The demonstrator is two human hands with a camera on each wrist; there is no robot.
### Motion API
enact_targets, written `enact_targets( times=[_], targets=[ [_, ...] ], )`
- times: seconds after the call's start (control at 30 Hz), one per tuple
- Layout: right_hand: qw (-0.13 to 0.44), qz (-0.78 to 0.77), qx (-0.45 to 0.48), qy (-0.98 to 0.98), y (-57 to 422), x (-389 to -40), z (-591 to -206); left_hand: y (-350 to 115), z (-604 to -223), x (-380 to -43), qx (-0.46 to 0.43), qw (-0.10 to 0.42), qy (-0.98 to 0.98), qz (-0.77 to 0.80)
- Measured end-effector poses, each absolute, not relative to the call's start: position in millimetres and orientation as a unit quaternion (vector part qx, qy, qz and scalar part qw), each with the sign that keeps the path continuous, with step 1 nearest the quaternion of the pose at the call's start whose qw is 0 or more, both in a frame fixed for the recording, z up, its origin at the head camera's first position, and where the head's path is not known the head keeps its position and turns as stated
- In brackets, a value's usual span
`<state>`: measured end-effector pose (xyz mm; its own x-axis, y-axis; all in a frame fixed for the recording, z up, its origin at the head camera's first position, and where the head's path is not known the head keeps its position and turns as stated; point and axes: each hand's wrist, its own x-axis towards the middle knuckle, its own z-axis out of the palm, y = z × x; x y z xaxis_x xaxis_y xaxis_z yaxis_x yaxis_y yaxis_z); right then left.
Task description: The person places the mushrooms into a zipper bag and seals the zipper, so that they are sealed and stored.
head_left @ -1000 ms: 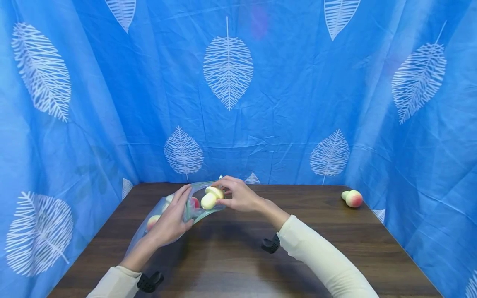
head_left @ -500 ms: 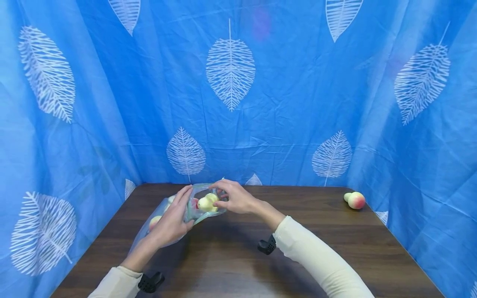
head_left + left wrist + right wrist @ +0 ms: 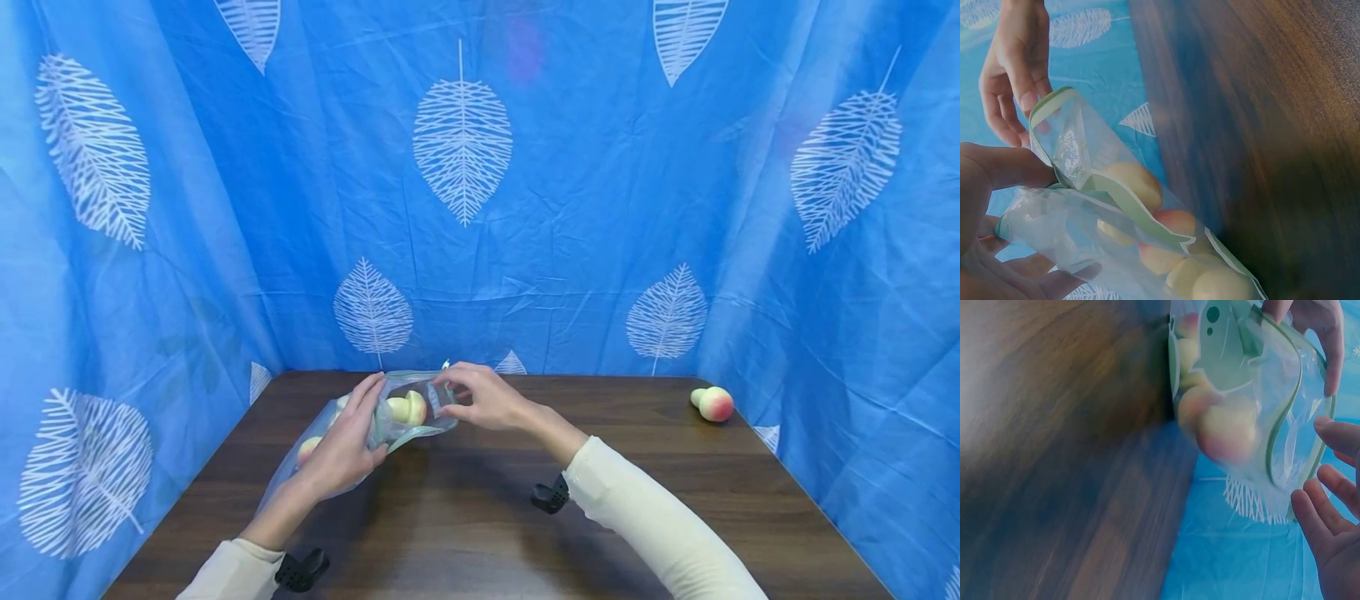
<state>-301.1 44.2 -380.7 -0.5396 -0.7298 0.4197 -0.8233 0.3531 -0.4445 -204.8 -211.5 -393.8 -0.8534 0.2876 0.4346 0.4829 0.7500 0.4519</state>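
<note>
A person's left hand point(image 3: 341, 446) grips a clear, green-trimmed bag point(image 3: 1229, 350) near its mouth at left of centre in the head view, thumb on one side, fingers on the other. The bag's long axis slants from lower left to upper right, its mouth turned toward the right hand point(image 3: 487, 400). That hand's thumb and fingers stand parted at the rim with nothing seen in their grasp; whether they touch it cannot be told. Just inside the mouth lies a pale fruit point(image 3: 407, 409), roughly level across the frame, left of the right hand and seemingly nearer the left. A rosy fruit point(image 3: 308, 448) shows deeper, toward the lower left. On the table point(image 3: 480, 521), a loose fruit point(image 3: 714, 403) rests at the frame's right, narrow end pointing left, well apart from both hands, the right one nearer.
</note>
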Motion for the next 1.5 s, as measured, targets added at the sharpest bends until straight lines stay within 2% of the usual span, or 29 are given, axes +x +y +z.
enact_targets(
  times=[0.9,1.3,1.5],
  targets=[
    [0.105,0.324,0.411,-0.845,124,-312,-378,-216,-391,-203,-0.195,0.167,-0.923,-0.287],
    [0.116,0.315,0.362,-0.869,169,-313,-379,-216,-391,-201,-0.18,0.15,-0.928,-0.29],
    [0.128,0.311,0.34,-0.878,192,-315,-379,-217,-390,-202,-0.195,0.167,-0.924,-0.283]
  ],
)
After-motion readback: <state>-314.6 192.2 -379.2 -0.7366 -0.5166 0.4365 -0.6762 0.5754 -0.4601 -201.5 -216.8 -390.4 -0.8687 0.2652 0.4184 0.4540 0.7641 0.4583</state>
